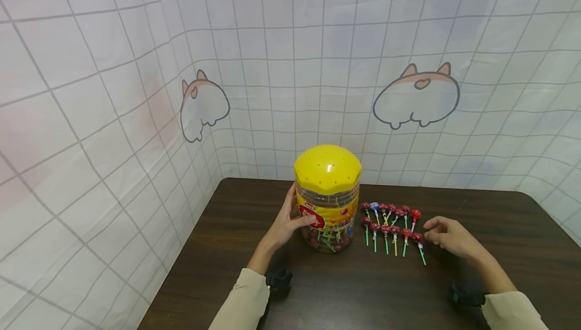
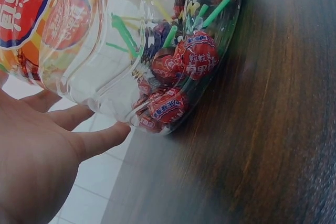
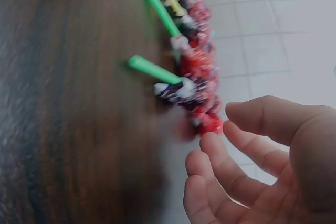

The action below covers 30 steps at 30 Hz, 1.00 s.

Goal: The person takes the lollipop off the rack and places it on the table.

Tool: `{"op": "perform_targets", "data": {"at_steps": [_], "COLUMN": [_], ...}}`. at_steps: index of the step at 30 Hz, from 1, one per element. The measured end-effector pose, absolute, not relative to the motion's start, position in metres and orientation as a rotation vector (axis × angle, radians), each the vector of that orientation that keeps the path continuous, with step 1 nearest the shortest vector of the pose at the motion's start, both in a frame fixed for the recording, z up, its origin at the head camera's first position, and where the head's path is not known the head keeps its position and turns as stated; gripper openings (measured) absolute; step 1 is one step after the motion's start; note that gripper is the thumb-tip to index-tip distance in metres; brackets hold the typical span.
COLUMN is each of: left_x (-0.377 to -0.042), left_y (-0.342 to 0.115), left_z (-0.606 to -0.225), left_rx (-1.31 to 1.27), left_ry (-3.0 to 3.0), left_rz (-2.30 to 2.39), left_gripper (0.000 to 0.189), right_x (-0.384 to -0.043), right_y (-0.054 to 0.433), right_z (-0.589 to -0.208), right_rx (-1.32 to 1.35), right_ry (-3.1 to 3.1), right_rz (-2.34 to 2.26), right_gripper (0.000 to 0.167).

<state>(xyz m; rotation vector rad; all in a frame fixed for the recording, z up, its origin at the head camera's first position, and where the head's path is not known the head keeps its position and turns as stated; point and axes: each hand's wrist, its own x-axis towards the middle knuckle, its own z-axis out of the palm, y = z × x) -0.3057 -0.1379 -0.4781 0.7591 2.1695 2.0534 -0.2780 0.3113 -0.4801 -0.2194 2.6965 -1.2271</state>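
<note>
A clear plastic candy jar with a yellow lid stands upright on the table, lollipops visible through its lower wall. My left hand grips its left side, thumb across the label and fingers round the back. In the left wrist view, the fingers of the left hand spread along the jar. Two rows of wrapped lollipops lie to the right of the jar. Beside their right end, my right hand hovers with loosely bent fingers and nothing in it; the right wrist view shows it close to the lollipops.
The dark wooden table ends at a back edge by a white grid-patterned cloth, which also hangs along the left side. Dark bands with small devices are on both wrists, below the sleeves.
</note>
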Motion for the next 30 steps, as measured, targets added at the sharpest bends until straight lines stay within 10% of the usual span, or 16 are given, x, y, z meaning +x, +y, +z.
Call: {"op": "perform_targets", "data": {"at_steps": [30], "left_x": [-0.289], "left_y": [-0.203], "left_z": [-0.42], "left_rx": [0.508], "left_ry": [2.53], "left_rz": [1.191], "left_gripper": [0.087], "right_x": [-0.243], "right_y": [0.29], "right_z": [-0.415], "right_rx": [-0.617], "right_ry": [2.753], "right_rz": [-1.288], "right_gripper": [0.024]}}
